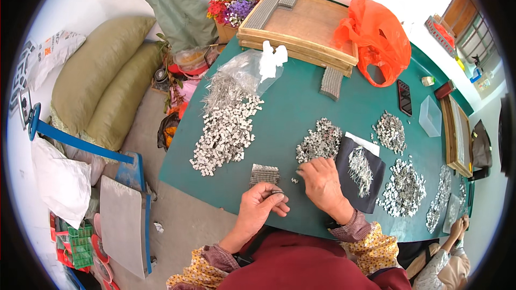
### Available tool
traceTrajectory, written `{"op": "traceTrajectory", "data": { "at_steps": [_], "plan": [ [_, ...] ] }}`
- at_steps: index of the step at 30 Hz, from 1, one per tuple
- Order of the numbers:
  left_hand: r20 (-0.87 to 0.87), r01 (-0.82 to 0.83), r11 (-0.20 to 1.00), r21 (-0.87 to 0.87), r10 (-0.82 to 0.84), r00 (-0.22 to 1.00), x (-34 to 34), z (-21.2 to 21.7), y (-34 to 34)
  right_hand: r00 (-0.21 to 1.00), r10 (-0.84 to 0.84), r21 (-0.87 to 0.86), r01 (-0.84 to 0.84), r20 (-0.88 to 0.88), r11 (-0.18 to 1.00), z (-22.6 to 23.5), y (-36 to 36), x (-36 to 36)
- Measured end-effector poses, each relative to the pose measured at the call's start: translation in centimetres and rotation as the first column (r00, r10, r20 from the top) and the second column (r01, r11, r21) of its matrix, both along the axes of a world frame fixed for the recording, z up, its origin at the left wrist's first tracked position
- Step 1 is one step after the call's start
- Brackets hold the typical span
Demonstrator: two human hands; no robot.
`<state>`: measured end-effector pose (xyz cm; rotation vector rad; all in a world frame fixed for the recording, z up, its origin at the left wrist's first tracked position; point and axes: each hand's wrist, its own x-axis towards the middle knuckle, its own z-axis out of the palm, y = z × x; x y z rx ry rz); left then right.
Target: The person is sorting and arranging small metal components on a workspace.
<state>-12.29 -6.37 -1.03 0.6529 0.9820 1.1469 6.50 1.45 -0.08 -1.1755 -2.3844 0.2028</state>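
My left hand [257, 209] is closed in a pinch at the near edge of the green table, with a small dark metal piece [276, 192] between thumb and forefinger. Just beyond it lies a flat block of rowed metal links [264, 174]. My right hand [324, 185] has its fingers curled together at the near edge of a pile of small metal pieces [320, 139]. Whatever its fingertips hold is hidden. One loose metal piece [294, 180] lies between my hands. Right of my right hand, thin metal pins [360, 171] rest on a dark sheet [379, 174].
A larger heap of metal pieces [228, 134] spreads at the left. Wooden trays [317, 21] and a red plastic bag [379, 37] stand at the back. More piles [403, 188], a phone [405, 98] and a clear box [430, 116] lie to the right. A co-worker's hand [457, 228] shows far right.
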Motion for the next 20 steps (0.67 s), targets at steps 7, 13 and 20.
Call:
{"op": "traceTrajectory", "data": {
  "at_steps": [7, 13, 20],
  "plan": [
    [-0.004, -0.013, 1.000, -0.012, 0.013, 1.000, -0.2, -0.3, -0.3, 0.988, -0.116, 0.012, 0.116, 0.102, 0.993, -0.4, -2.1, -1.6],
    [-0.010, -0.026, 0.999, -0.029, 0.026, 1.000, -0.6, -0.3, -0.7, 0.992, 0.048, -0.028, -0.045, 0.116, 0.999, 0.2, -2.2, -1.1],
    [-0.012, -0.031, 0.999, -0.032, 0.030, 0.999, -0.6, -0.2, -0.9, 0.993, -0.101, -0.100, 0.107, 0.061, 0.989, -0.6, -2.6, -0.5]
  ]
}}
